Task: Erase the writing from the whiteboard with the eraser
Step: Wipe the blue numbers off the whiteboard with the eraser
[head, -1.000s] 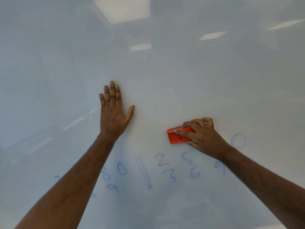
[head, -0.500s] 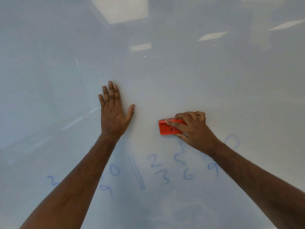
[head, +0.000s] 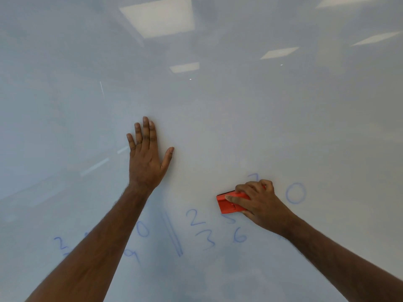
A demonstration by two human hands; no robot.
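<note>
**Blue ink left low on the board, eraser working just above it**

Blue marker is what you have nearest you: low on the whiteboard (head: 218,127) sit a 2 (head: 59,242) at the far left, a 9 (head: 132,255) and a 0 (head: 142,229) beside your left forearm, a double vertical line (head: 173,233), then a 2 and 3 (head: 199,229) and a 6 (head: 239,235). Your left forearm lies across some of that writing, so marks under it may be missed, and I judge that a sleeveless arm brushing wet ink could smear it.

Further up, your right hand (head: 259,203) has its fingers curled round the red eraser (head: 229,203), pressed to the board over the top of a 5 (head: 230,220). A large 0 (head: 295,192) sits to its right and a faint stroke (head: 253,176) shows above your knuckles. Short strokes here could skip both, and light pressure could leave ghosting.

Beyond that, your left hand (head: 147,155) rests flat on the board, fingers straight and thumb spread. If it leans hard, I judge the board may shift or your palm may leave prints.

No containers are in view, so there are no contents to report.
</note>
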